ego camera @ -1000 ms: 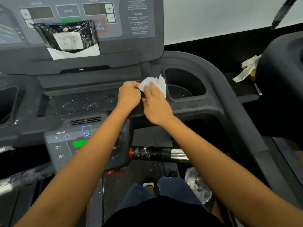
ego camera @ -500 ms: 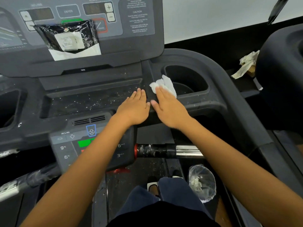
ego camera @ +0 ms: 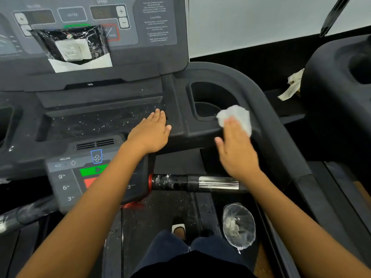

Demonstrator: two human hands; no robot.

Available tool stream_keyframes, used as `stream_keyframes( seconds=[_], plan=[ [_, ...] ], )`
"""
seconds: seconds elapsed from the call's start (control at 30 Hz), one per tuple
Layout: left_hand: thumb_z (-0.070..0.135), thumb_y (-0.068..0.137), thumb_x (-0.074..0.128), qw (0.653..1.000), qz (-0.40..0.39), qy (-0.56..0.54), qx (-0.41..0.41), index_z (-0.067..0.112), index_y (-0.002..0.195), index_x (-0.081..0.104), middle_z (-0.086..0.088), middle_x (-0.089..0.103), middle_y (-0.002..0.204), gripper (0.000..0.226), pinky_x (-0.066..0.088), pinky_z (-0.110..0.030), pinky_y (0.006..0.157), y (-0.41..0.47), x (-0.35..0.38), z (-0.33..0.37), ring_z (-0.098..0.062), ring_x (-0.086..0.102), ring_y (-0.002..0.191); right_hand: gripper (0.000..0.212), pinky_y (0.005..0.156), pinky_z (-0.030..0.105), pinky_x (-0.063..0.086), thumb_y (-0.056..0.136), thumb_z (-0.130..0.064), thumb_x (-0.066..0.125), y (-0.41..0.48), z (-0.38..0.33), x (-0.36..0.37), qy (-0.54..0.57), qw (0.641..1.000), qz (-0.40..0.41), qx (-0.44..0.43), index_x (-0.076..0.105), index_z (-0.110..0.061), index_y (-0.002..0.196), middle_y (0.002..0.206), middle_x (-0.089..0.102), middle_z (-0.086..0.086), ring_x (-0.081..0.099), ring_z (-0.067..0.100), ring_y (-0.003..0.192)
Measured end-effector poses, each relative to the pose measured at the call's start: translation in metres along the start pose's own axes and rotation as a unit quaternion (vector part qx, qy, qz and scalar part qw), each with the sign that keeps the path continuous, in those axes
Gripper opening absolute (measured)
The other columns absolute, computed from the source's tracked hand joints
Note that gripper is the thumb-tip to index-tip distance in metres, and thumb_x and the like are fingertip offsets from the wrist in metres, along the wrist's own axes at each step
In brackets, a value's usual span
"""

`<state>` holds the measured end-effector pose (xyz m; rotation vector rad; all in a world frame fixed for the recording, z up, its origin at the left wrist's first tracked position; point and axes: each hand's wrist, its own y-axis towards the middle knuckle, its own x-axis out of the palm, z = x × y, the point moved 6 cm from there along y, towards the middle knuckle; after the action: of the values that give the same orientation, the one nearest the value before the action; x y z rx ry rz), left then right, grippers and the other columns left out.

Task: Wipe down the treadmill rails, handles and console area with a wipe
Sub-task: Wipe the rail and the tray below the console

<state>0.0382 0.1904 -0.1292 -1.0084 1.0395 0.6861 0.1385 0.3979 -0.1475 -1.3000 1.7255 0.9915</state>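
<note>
Dark moulded plastic fills the view: a treadmill console (ego camera: 156, 27) stands upright at the back, and below it a shallow tray (ego camera: 96, 125) flecked with white specks runs left to right, with a cup holder (ego camera: 212, 101) sunk in beyond its right end. The wipe (ego camera: 235, 117), white and bunched, sits on the rim at the near right corner of the cup holder, where the rail (ego camera: 281, 141) starts its bend. The right hand (ego camera: 236, 151) lies on it with straight fingers flat over the cloth and the thumb spread out to the left, pressing rather than pinching. The left hand (ego camera: 149, 133) holds nothing; it rests palm down, fingers straight and close together, on the ledge at the right end of the tray. From the wipe the rail's long axis runs down and to the right, toward the person's own right side, so the right hand is the one placed for it, and the likely next stroke is a pull back along that line. The speckled tray lies the other way, to the left, beyond the empty left hand. A handle (ego camera: 200, 182) with a chrome sleeve crosses left to right under the right wrist, nearer the body, smeared with white at its left end
</note>
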Motion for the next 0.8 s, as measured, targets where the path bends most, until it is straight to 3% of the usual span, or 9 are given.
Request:
stream_keyframes(
  seconds=[0.1,0.23,0.37,0.43,0.57,0.63,0.73,0.8],
  plan=[
    [0.037,0.104,0.017,0.999,0.018,0.016,-0.026,0.005,0.153,0.003,-0.011,-0.001,0.162,0.060,0.008,-0.038,0.120,-0.004,0.001,0.006,-0.023,0.004,0.149,0.064,0.116,0.047,0.023,0.100,-0.038,0.034,-0.002,0.005,0.002,-0.039,0.995,0.013,0.096,0.021,0.001,0.148,0.156,0.021,0.018,0.015,0.033,0.145],
    [0.046,0.102,0.016,0.997,0.050,0.036,-0.056,0.006,0.153,0.007,-0.011,0.004,0.161,0.065,0.011,-0.039,0.120,-0.007,0.001,0.011,-0.022,0.009,0.149,0.062,0.120,0.042,0.015,0.102,-0.031,0.037,0.004,-0.084,0.048,-0.021,0.998,-0.038,-0.048,0.022,0.007,0.147,0.155,0.020,0.025,0.016,0.035,0.146],
    [0.049,0.102,0.015,0.997,0.042,0.051,-0.045,0.007,0.153,0.006,-0.011,0.002,0.162,0.067,0.011,-0.038,0.120,-0.009,0.004,0.010,-0.022,0.008,0.149,0.060,0.118,0.037,0.019,0.101,-0.034,0.040,0.041,-0.076,0.038,-0.003,0.984,-0.110,-0.139,0.024,-0.003,0.149,0.155,0.028,0.015,0.023,0.027,0.144],
    [0.050,0.101,0.014,0.997,0.045,0.056,-0.039,0.006,0.153,0.007,-0.012,0.002,0.161,0.068,0.012,-0.038,0.120,-0.009,0.003,0.011,-0.022,0.008,0.149,0.056,0.113,0.036,0.024,0.101,-0.032,0.040,0.056,-0.070,0.029,0.027,0.981,-0.135,-0.137,0.028,-0.004,0.148,0.151,0.035,0.015,0.031,0.029,0.140],
    [0.050,0.101,0.015,0.997,0.047,0.054,-0.041,0.007,0.153,0.007,-0.011,0.002,0.162,0.068,0.011,-0.039,0.120,-0.010,0.001,0.011,-0.021,0.007,0.149,0.066,0.120,0.036,0.009,0.102,-0.043,0.030,0.022,-0.089,0.036,0.006,0.984,-0.122,-0.128,0.014,-0.003,0.152,0.159,0.015,0.014,0.010,0.024,0.148],
    [0.052,0.101,0.016,0.997,0.047,0.054,-0.042,0.008,0.153,0.007,-0.009,0.002,0.162,0.069,0.012,-0.039,0.119,-0.011,0.000,0.009,-0.021,0.007,0.149,0.070,0.119,0.037,0.013,0.099,-0.050,0.031,0.000,-0.072,0.031,-0.011,0.983,-0.118,-0.139,0.019,-0.006,0.151,0.158,0.022,0.012,0.015,0.024,0.147],
    [0.053,0.101,0.016,0.997,0.048,0.049,-0.042,0.009,0.154,0.009,-0.008,0.004,0.162,0.069,0.014,-0.039,0.118,-0.013,0.000,0.010,-0.021,0.009,0.149,0.068,0.106,0.039,0.034,0.093,-0.058,0.038,0.006,-0.003,0.002,-0.050,0.997,-0.042,-0.032,0.039,-0.007,0.138,0.139,0.048,0.014,0.044,0.030,0.129],
    [0.052,0.101,0.016,0.997,0.052,0.048,-0.045,0.009,0.154,0.009,-0.008,0.004,0.162,0.069,0.015,-0.040,0.118,-0.014,-0.002,0.012,-0.023,0.010,0.149,0.076,0.113,0.040,0.025,0.094,-0.059,0.034,0.017,0.030,-0.012,-0.079,0.995,-0.031,0.059,0.030,-0.002,0.144,0.149,0.035,0.019,0.032,0.032,0.139]
  ],
)
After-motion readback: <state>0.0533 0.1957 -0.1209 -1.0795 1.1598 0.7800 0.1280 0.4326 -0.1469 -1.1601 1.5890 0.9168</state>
